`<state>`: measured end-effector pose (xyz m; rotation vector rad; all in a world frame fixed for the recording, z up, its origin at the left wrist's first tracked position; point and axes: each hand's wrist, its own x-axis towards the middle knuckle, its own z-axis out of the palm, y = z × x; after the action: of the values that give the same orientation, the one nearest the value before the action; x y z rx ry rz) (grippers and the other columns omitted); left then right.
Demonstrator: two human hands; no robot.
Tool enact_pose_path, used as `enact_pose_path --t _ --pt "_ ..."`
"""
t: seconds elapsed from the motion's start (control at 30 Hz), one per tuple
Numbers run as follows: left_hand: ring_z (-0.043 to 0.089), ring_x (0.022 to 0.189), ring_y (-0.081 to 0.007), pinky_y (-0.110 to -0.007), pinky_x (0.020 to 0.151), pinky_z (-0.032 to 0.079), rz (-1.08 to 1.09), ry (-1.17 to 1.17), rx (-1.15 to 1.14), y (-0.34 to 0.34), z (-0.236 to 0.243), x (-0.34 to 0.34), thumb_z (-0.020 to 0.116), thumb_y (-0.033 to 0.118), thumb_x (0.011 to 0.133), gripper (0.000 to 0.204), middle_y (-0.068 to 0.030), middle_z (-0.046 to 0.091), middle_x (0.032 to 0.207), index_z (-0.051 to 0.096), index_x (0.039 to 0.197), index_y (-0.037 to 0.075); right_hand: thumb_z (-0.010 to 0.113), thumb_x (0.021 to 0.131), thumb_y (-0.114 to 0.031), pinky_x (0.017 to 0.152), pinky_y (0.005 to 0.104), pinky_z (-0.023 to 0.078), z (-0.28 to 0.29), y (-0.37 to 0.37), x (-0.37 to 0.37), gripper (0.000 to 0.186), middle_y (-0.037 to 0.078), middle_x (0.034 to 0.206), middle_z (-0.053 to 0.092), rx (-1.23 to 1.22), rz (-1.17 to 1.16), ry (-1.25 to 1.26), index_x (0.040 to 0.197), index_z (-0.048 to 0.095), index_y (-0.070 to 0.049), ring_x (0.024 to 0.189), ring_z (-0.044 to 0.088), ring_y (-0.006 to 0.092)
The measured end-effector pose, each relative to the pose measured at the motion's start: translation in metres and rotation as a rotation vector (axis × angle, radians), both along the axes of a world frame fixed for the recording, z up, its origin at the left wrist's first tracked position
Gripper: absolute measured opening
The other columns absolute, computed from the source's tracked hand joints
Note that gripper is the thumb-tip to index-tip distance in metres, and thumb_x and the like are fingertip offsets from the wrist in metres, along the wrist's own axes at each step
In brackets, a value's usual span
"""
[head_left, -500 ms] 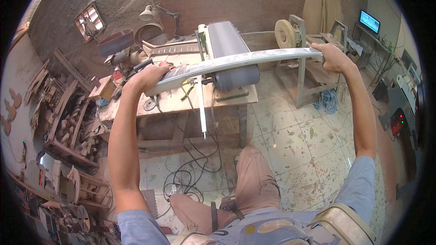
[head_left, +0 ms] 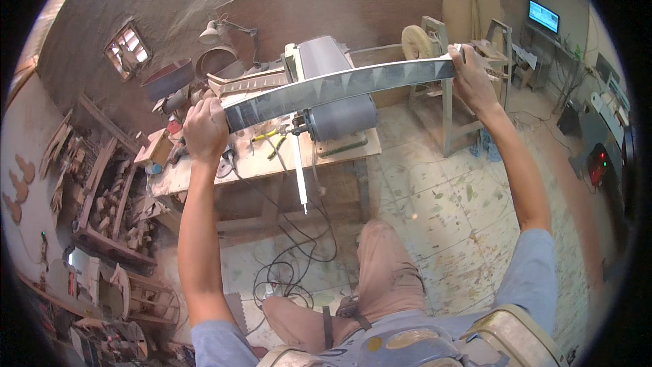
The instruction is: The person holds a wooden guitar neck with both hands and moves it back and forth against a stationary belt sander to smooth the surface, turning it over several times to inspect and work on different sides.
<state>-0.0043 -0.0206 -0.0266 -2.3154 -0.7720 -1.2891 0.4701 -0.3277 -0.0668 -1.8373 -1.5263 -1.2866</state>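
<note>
In the head view, a dusty wooden table (head_left: 261, 161) stands on a littered tile floor (head_left: 448, 197). Before a grey belt machine (head_left: 324, 58), a curved, pale-patched strip (head_left: 339, 86) spans left hand (head_left: 207, 129) and right hand (head_left: 473, 80), each grip clasping one end.

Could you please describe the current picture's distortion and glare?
Head view: black corners frame a fisheye picture; the held strip looks bowed, though how much is lens cannot be told; head view: the monitor glows, and a small bright spot dots the floor.

Curved strip (head_left: 339, 87) rolled over, dark side showing
</note>
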Motion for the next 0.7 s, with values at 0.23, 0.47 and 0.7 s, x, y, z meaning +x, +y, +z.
enact_pose_path --t 0.23,0.47,0.7 --pt "0.068 0.097 -0.0456 -0.053 0.086 0.050 0.094 0.366 -0.449 0.006 0.018 -0.023 0.042 0.027 0.103 0.038 -0.0272 0.070 0.105 0.070 0.107 0.001 0.070 0.073 0.005 0.089 0.0499 0.056 0.017 -0.004 -0.011 0.063 0.021 0.112 0.058 -0.346 -0.023 0.152 0.128 0.042 -0.004 0.106 0.064 0.0433" --pt "0.069 0.088 -0.0290 -0.040 0.078 0.052 -0.092 0.800 -0.586 0.036 0.031 -0.055 0.047 0.028 0.100 0.038 -0.0181 0.071 0.089 0.065 0.124 0.005 0.078 0.072 -0.004 0.087 0.0486 0.054 0.073 -0.004 -0.042 0.061 0.023 0.104 0.069 -0.804 -0.075 0.412 0.127 0.053 -0.005 0.104 0.067 0.0402" --pt "0.067 0.083 -0.0241 -0.039 0.074 0.049 0.077 0.509 -1.125 0.020 0.043 -0.037 0.044 0.034 0.101 0.042 -0.0126 0.070 0.087 0.068 0.112 0.002 0.071 0.078 -0.004 0.081 0.0490 0.051 0.078 -0.003 -0.028 0.042 0.023 0.093 0.068 -0.916 0.015 0.448 0.117 0.056 -0.004 0.094 0.066 0.0416"
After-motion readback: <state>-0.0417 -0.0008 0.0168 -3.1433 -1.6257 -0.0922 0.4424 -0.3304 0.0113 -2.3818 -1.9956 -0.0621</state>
